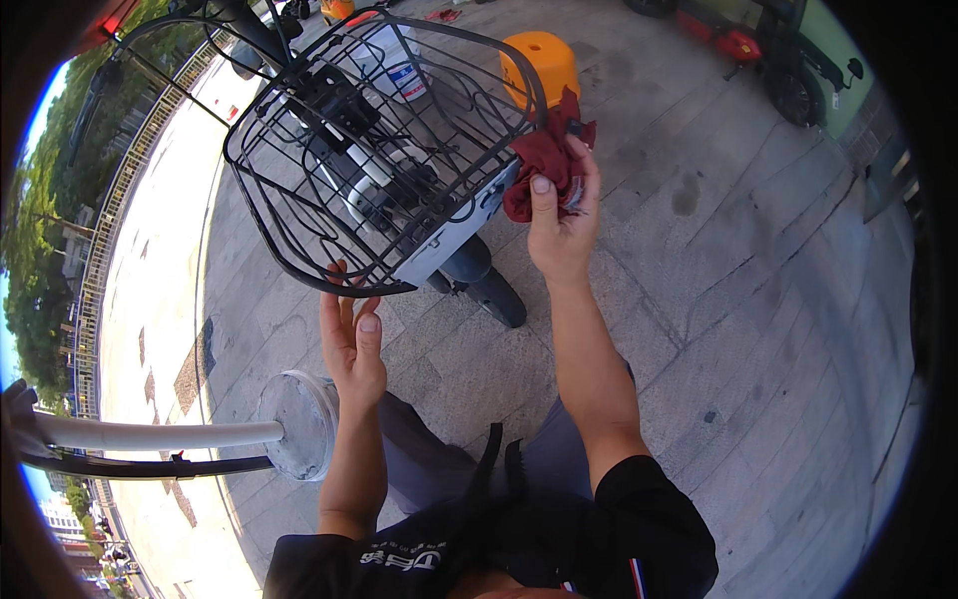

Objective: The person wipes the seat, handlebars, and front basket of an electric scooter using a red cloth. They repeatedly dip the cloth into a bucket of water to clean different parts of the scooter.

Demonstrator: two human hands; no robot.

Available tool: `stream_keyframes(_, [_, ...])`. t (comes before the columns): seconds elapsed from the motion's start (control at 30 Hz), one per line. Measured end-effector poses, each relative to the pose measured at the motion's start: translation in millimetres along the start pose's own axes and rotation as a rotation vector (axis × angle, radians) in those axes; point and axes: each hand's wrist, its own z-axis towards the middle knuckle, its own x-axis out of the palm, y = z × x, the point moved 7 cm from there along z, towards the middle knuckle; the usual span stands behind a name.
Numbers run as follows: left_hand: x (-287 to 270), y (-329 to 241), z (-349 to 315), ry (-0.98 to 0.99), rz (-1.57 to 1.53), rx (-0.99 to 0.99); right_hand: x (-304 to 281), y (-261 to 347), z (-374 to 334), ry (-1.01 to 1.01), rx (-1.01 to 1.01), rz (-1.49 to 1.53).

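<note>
At the right side of the black wire basket (284,272), the right hand (566,235) clamps a crumpled dark red cloth (539,155) between thumb and fingers, holding it up against or just beside the rim. By the basket's near left corner, the left hand (352,364) is half open, thumb apart from its loosely curled fingers; whether the fingertips press on the wire I cannot tell. A flat whitish plate (459,235) fronts the basket, and a dark front wheel (496,298) stands below it. Beyond the basket, a white plastic bucket (399,70) shows through its bars, with a round orange plastic stool (540,65) to its right. Nearer than the basket, to its left, a round grey base (294,427) bears a white pole (160,434).
</note>
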Motion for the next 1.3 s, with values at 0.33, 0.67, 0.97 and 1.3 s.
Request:
stream_keyframes(0.33, [25.7,-17.3,8.7,0.144,-0.094,-0.079,70.4,17.8,-110.1,0.081,-0.309,-0.199])
stream_keyframes(0.67, [27.0,-13.5,16.5,0.162,-0.106,-0.135,57.8,1.1,-74.9,-0.349,-0.113,-0.29])
stream_keyframes(0.97, [20.0,-12.1,14.9,0.124,-0.148,-0.131,32.6,-13.3,-109.3,0.319,0.239,-0.529])
stream_keyframes(1.3, [26.3,-14.4,16.9,0.141,-0.118,-0.115,39.8,33.4,-43.0,-0.135,-0.101,-0.366])
